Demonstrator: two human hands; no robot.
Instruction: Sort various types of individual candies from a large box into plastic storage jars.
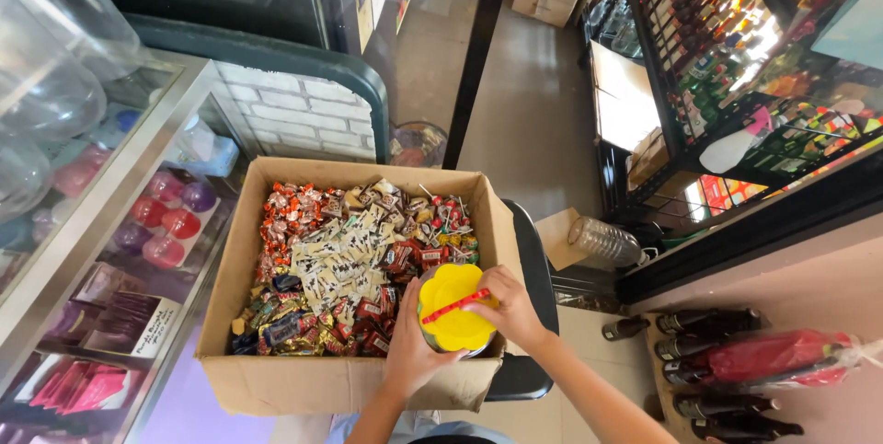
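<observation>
1. Cardboard makes up the big open box (241,288) that sits on a dark chair seat (533,269); it is filled with wrapped sweets (345,265) in red, orange, white and dark foil.
2. Over the box's near right corner is a round jar with a yellow flower-shaped lid (451,308), a red strip crossing its top.
3. The left hand (411,347) is wrapped around the jar's left side, fingers closed against its wall, thumb up by the lid's edge.
4. The right hand (510,306) lies on the lid from the right, its fingers curled and pinching the red strip.
5. Both forearms come up from the bottom edge of the view and meet at the jar.
6. To the left stands a glass display case (110,223) with pink and purple round items and flat packets on its shelves; clear plastic jars (55,67) stand on top of it.
7. To the right, dark bottles (708,352) lie on the floor beside a red bag (782,357) in clear wrap.
8. Further back on the right, a dark rack (727,39) holds many bottles, and a clear plastic container (602,240) lies on its side near the chair.
</observation>
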